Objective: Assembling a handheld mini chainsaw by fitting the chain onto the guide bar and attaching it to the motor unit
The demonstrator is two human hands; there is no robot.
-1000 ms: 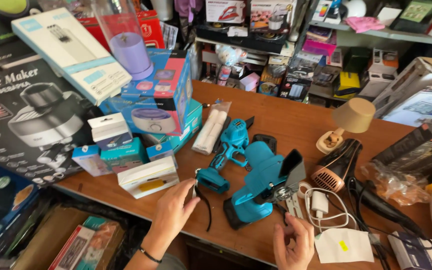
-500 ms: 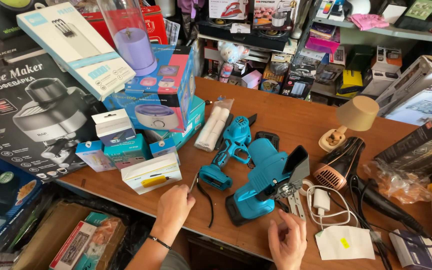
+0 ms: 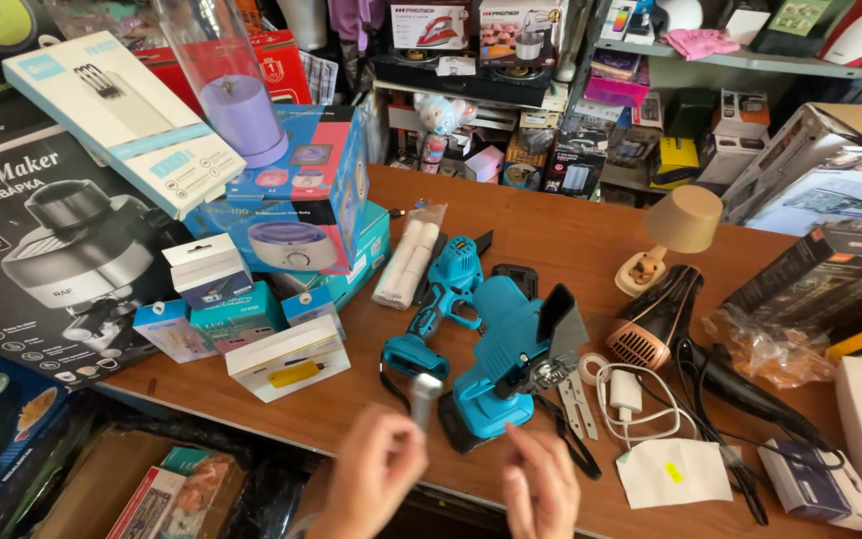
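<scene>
From the head camera, the left hand [image 3: 379, 467] was curled shut around a small grey cylindrical piece [image 3: 422, 391], gripping it upright at the near edge of the wooden tabletop [image 3: 561, 230], just in front of the butt of the smaller teal power tool [image 3: 441, 299]; held that way, its top stayed in plain sight. The right hand [image 3: 541, 489] hovered beside it with loosely bent fingers, gripping nothing, near the base of the larger teal saw-like tool [image 3: 507, 349], which lay flat on its side with its black guard tipped up. A white charger and coiled cable [image 3: 629, 397] sat just right of that tool, apart from both hands. Stacked product boxes [image 3: 291, 200] crowded the left of the tabletop, leaving only the middle for the tools.
</scene>
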